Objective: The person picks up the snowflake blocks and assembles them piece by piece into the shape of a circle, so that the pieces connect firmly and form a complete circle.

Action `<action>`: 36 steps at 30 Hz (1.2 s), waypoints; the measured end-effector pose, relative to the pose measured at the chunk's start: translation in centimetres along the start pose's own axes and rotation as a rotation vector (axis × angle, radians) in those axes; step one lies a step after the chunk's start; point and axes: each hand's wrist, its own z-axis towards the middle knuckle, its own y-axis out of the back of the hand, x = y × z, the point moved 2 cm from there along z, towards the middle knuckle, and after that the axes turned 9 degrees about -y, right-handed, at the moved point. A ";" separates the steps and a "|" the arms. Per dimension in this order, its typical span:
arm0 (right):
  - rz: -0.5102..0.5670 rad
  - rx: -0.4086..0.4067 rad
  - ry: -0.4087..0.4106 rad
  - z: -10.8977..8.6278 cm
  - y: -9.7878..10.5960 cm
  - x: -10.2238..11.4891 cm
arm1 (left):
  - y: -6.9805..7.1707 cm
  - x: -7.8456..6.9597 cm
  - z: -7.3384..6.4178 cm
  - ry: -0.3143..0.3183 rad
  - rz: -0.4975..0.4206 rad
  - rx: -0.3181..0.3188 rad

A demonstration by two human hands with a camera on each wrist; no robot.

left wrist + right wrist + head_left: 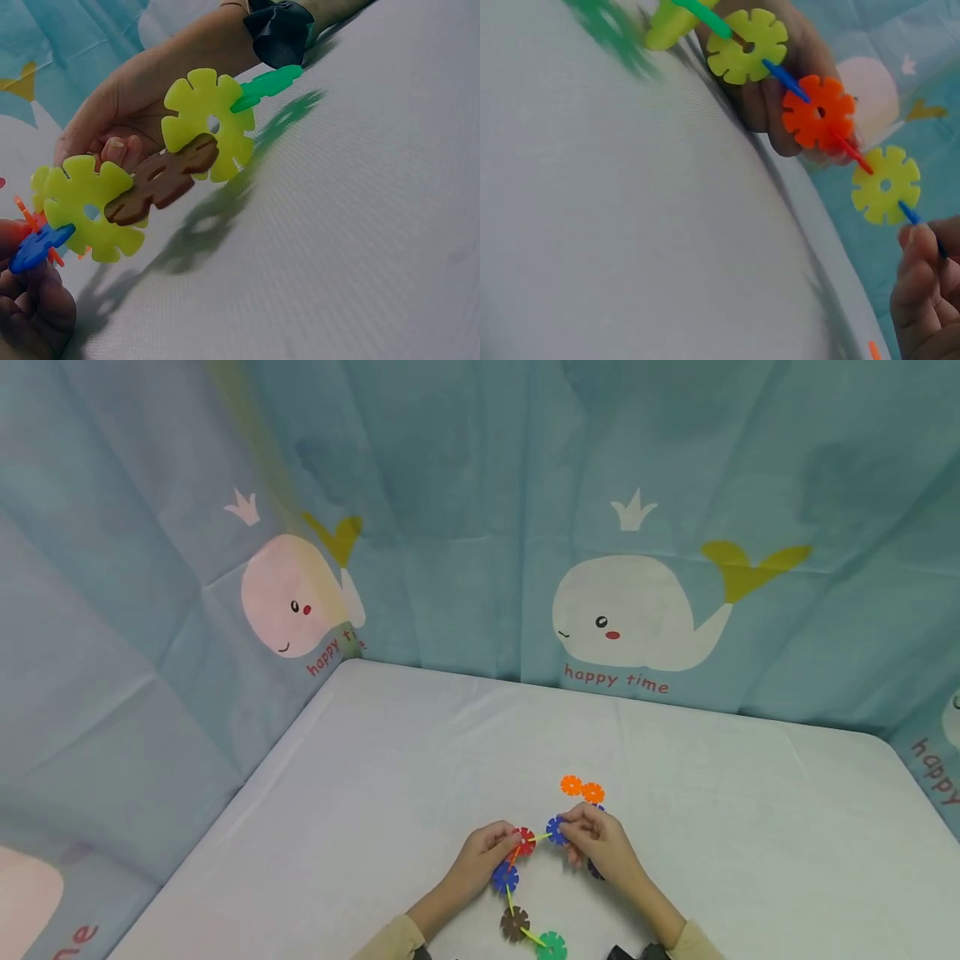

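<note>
A chain of slotted snowflake-shaped plastic discs hangs between my two hands. My left hand (480, 860) pinches it at a red disc (526, 842). My right hand (606, 850) pinches the blue end disc (557, 831) between thumb and finger. A yellow disc (886, 185) joins those two. From the left hand the chain runs on through an orange disc (818, 112), another blue disc (506, 877), a yellow disc (748, 46), a brown disc (515, 924), another yellow disc (208, 124) and a green disc (552, 946) at the near end.
Two orange discs (582, 789) lie on the white table (390, 760) just beyond my right hand. A blue piece (599, 808) and a dark disc (596, 869) are partly hidden by that hand. Blue whale-print fabric (465, 527) encloses the table behind and at the sides.
</note>
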 end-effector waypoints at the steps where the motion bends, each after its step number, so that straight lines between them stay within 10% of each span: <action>1: -0.003 -0.004 0.007 -0.1 -0.1 0.3 | 0.0 0.0 0.0 0.000 0.000 0.000; 28: 0.132 0.040 -0.054 -0.5 -1.4 0.8 | 0.2 0.1 -0.3 -0.085 0.056 0.069; 36: 0.052 0.024 0.060 -0.7 -1.3 1.2 | 0.0 -0.1 -0.2 -0.029 0.013 0.090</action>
